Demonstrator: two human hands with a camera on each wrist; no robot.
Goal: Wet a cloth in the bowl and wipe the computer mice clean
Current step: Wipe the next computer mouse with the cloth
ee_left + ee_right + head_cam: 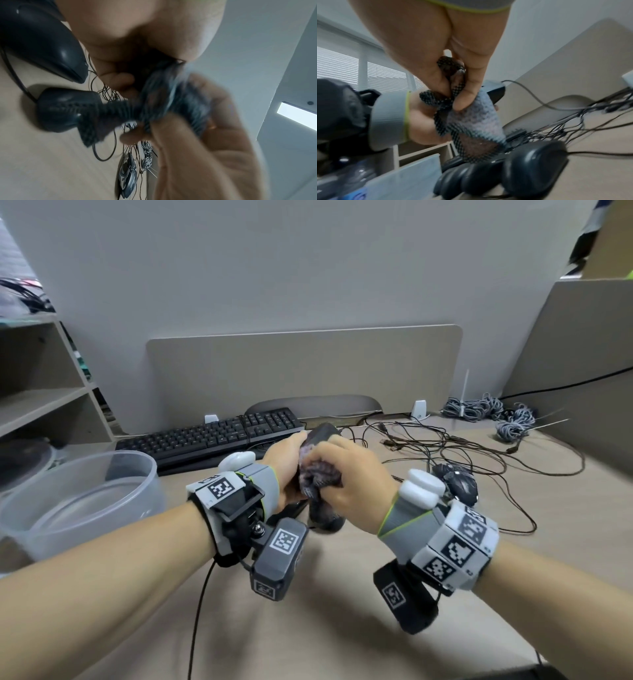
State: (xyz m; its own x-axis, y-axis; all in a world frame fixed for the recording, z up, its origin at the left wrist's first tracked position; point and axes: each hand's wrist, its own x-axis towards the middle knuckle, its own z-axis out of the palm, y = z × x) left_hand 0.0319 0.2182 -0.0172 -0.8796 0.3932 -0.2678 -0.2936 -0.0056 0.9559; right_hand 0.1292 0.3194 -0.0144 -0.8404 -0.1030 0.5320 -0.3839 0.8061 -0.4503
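Observation:
My left hand [286, 465] holds a black wired mouse [323, 432] raised above the desk, its cable [527, 93] trailing away. My right hand [354, 474] grips a bunched, mottled grey-purple cloth [318, 479] and presses it against that mouse. In the right wrist view the cloth [471, 119] hangs between thumb and fingers, with the held mouse [495, 93] behind it. The left wrist view is blurred around the cloth [159, 102]. A clear plastic bowl [102, 474] stands at the left. More black mice lie on the desk: one [327, 523] under my hands, another [460, 482] to the right.
A black keyboard [209, 438] lies along the back of the desk. Tangled thin cables [445, 446] and coiled grey cords [507, 416] cover the right rear. Shelves [41, 398] stand at the left, partition panels behind and to the right.

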